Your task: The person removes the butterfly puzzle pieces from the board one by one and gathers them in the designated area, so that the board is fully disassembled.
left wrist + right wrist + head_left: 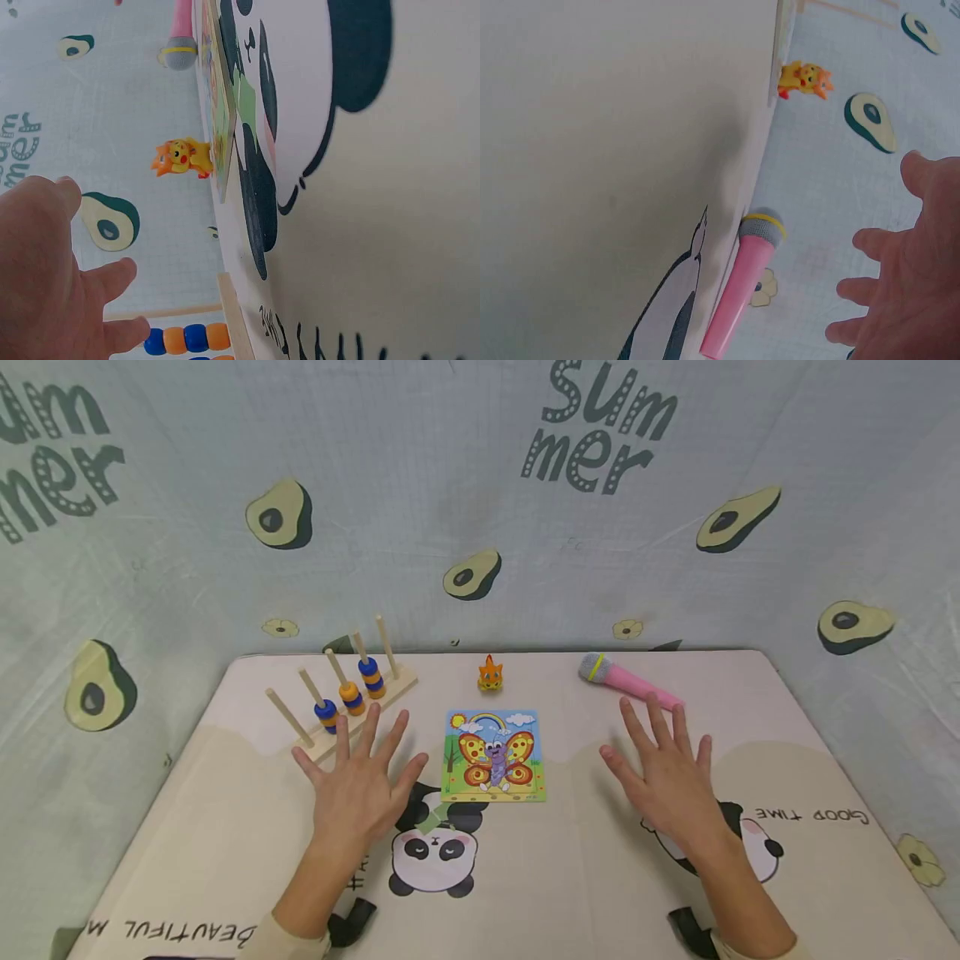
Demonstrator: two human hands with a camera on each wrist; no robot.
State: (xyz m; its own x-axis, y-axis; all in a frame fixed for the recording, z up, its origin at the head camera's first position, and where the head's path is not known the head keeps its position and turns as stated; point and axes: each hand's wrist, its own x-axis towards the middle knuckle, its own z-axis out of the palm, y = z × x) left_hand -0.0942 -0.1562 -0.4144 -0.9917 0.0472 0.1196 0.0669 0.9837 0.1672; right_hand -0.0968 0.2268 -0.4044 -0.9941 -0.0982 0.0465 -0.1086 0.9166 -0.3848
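Note:
My left hand is held over the table with its fingers spread, holding nothing. Just beyond its fingertips is a wooden peg stacker with blue and orange rings on several of its pegs. On the right, my other hand is spread the same way and holds nothing. A pink toy microphone with a grey head lies past its fingers. Between the hands lies a square butterfly picture board. Behind the board stands a small orange and yellow toy figure, also seen in the left wrist view.
A pale cloth printed with pandas and lettering covers the table. Behind it hangs a light curtain with avocado prints. Dark bands circle both wrists near the sleeves.

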